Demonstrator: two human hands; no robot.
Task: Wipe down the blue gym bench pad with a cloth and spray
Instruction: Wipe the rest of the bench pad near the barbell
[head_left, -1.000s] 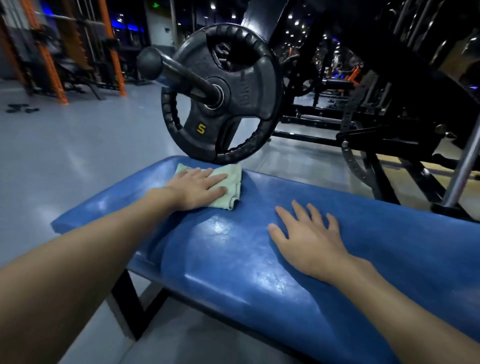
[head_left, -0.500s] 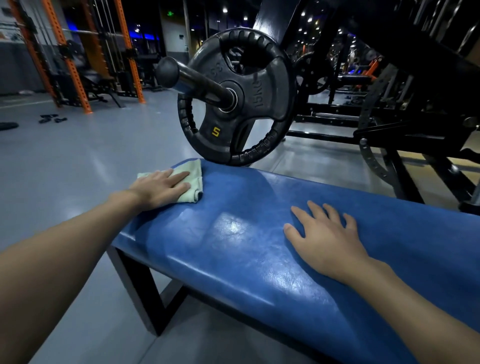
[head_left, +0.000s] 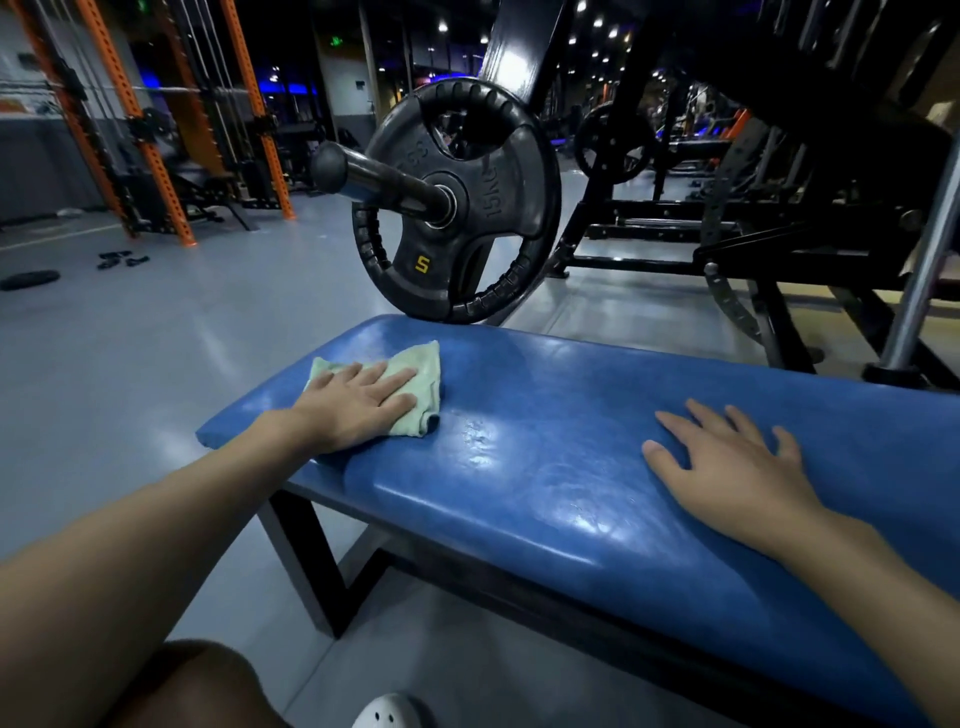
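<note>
Two flat palms on blue bench pad (head_left: 545, 467)

Left hand (head_left: 358, 402) flat, fingers straight, pressing pale green cloth (head_left: 423, 374) onto pad's left end; cloth edge shows past fingertips. Right hand (head_left: 727, 467) flat on bare vinyl, fingers spread, holding nothing, well right of cloth. Black weight plate (head_left: 498, 171) hangs just beyond cloth hand

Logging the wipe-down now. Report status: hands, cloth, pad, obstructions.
Left hand flat on green cloth, pressing it onto blue pad. Right hand open, flat on pad. Weight plate close beyond far edge, not touching cloth.
</note>
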